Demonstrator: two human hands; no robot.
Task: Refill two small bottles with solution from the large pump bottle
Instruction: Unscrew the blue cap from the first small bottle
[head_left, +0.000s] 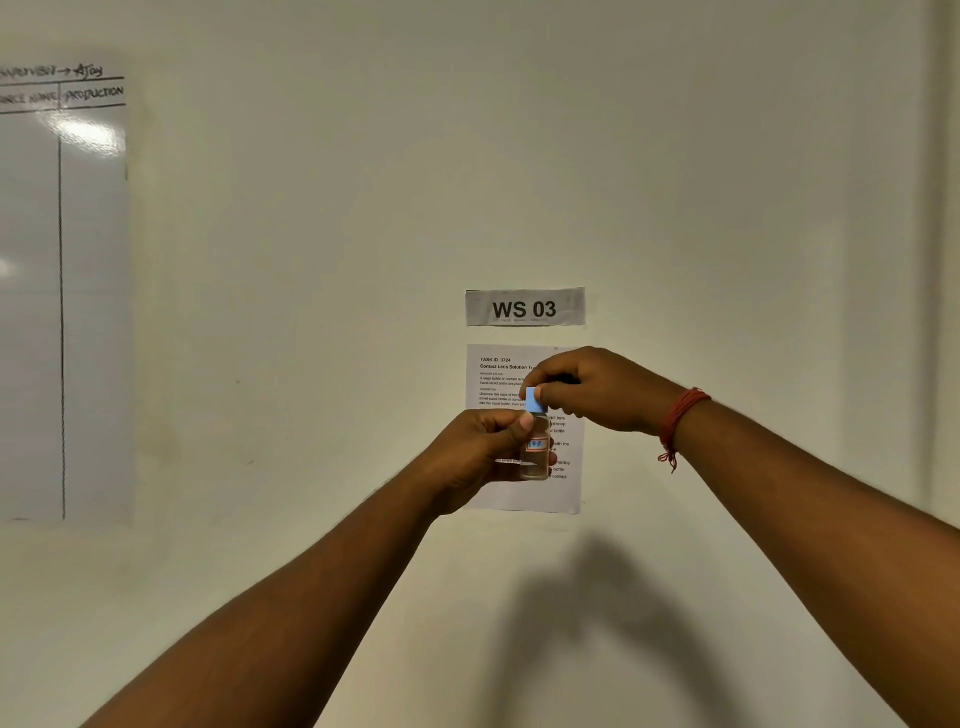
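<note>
Bottle (535, 447), small and clear, stood upright in the air in front of the wall (727, 208), held up at about the level of the printed sheet behind it. The left hand (480, 449) gripped its body, fingers curled round the far side and the thumb pressed across the near side just under the neck. A little label with red and blue marks showed on the glass below the thumb. What lay inside the bottle could not be told.

The right hand (592, 389) came in from above and the right, its thumb and fingertips pinching the blue cap (533, 400), which sat on the bottle's neck. Whether the cap was tight or loose could not be told. A red thread band (680, 418) circled the right wrist, with a loose end hanging below it.

Both forearms reached up from the lower corners and met at the bottle. Their shadow fell on the wall beneath the hands.

Behind the hands, a task sheet (498, 374) was stuck to the wall, partly covered by them. Just above it was a strip sign (524, 307) reading "WS 03". Far to the left hung a glossy whiteboard (62, 291) with ruled lines and handwritten headings, one reading "PRODUCTION".
</note>
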